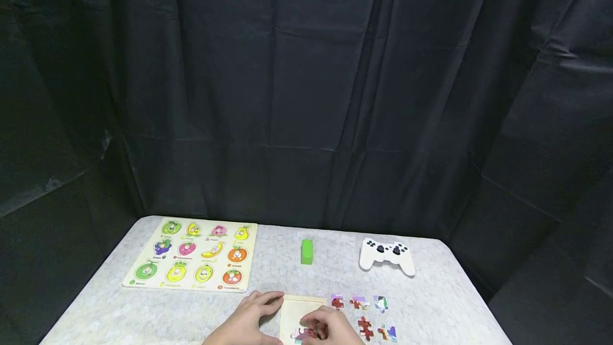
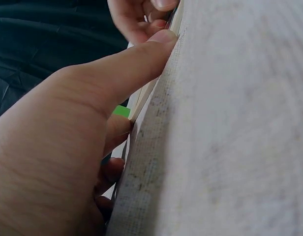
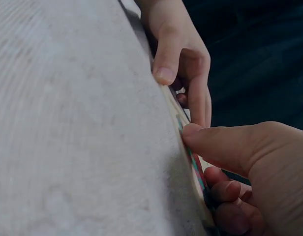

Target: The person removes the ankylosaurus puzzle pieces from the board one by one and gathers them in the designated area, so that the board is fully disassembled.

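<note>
A shallow wooden puzzle tray (image 1: 298,309) lies at the table's near side, with coloured jigsaw pieces (image 1: 299,335) in its lower part. My left hand (image 1: 249,321) holds the tray along its left side, thumb at the near end and index finger at the far corner; in the left wrist view its thumb (image 2: 136,64) presses the tray's edge. Over the tray, my right hand (image 1: 332,328) pinches a reddish jigsaw piece low against the others, partly hidden by the fingers. The right wrist view shows that thumb (image 3: 220,142) at the tray's near edge, other fingers curled opposite.
Several loose jigsaw pieces (image 1: 365,329) lie right of the tray. A fruit peg board (image 1: 191,254) occupies the back left of the table. Behind the tray stands a green block (image 1: 307,252), and a white game controller (image 1: 387,255) lies back right. Black curtains (image 1: 306,95) surround the table.
</note>
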`<state>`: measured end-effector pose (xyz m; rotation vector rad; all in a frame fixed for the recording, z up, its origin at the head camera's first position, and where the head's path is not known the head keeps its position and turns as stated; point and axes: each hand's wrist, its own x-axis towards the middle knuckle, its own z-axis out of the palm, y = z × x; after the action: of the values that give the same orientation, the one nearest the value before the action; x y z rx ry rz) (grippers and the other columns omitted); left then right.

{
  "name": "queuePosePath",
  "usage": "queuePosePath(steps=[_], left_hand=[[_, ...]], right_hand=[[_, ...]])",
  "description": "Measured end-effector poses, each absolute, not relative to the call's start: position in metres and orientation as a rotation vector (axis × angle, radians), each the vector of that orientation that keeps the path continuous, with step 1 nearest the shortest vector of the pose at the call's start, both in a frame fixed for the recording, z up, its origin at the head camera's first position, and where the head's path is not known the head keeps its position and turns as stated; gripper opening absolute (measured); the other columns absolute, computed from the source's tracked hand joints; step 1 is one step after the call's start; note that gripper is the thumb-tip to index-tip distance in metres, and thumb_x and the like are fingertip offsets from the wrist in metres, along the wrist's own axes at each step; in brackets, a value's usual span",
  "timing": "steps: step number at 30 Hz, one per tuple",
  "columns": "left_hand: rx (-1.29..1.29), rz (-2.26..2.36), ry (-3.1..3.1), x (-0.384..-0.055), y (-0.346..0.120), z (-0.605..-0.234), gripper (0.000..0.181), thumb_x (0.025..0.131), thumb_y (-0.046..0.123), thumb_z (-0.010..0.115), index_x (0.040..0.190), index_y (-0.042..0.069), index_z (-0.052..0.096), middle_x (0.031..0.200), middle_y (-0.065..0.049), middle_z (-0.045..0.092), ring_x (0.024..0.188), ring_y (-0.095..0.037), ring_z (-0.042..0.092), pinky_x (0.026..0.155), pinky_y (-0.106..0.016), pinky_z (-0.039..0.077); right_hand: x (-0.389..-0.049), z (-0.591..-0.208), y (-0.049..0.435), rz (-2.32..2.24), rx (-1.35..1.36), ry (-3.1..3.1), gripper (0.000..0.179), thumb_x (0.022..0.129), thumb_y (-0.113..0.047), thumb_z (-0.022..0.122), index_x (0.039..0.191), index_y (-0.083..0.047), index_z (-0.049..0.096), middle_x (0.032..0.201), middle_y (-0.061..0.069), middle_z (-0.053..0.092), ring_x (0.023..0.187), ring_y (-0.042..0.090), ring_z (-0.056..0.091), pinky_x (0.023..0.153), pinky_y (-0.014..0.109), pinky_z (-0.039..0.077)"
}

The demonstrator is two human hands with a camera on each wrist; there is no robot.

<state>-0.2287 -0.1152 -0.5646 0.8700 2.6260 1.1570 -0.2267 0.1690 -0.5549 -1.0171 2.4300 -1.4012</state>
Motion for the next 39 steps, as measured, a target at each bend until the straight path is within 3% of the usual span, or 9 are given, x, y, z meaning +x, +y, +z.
queuePosePath(steps=[5, 17, 39], left_hand=[[0.863, 1.174, 2.613, -0.2273, -0.1143, -0.5616, 0.092, 0.079, 0.052, 0.090, 0.152, 0.006, 0.057, 0.163, 0.001, 0.049, 0.125, -0.006, 0.044, 0.106, -0.036, 0.042], [0.889, 1.144, 2.645, -0.2254, -0.1149, -0.5585, 0.091, 0.080, 0.050, 0.090, 0.152, 0.005, 0.057, 0.162, 0.001, 0.049, 0.124, -0.007, 0.044, 0.104, -0.036, 0.042], [0.888, 1.176, 2.618, -0.2260, -0.1141, -0.5605, 0.091, 0.080, 0.050, 0.091, 0.152, 0.004, 0.057, 0.161, -0.002, 0.051, 0.125, -0.007, 0.044, 0.104, -0.036, 0.042]], right_hand=[[-0.2281, -0.5542, 0.1704, -1.329, -1.044, 2.449, 0.017, 0.093, -0.012, 0.081, 0.106, -0.002, 0.080, 0.085, -0.006, 0.063, 0.070, -0.007, 0.046, 0.060, 0.017, 0.044], [-0.2267, -0.5487, 0.1680, -1.273, -0.980, 2.456, 0.020, 0.091, -0.014, 0.084, 0.107, -0.002, 0.080, 0.087, -0.015, 0.059, 0.070, -0.006, 0.045, 0.061, 0.017, 0.042], [-0.2227, -0.5476, 0.1658, -1.309, -0.860, 2.375, 0.020, 0.092, -0.012, 0.082, 0.108, -0.007, 0.072, 0.089, -0.010, 0.054, 0.064, -0.002, 0.044, 0.059, 0.018, 0.040]])
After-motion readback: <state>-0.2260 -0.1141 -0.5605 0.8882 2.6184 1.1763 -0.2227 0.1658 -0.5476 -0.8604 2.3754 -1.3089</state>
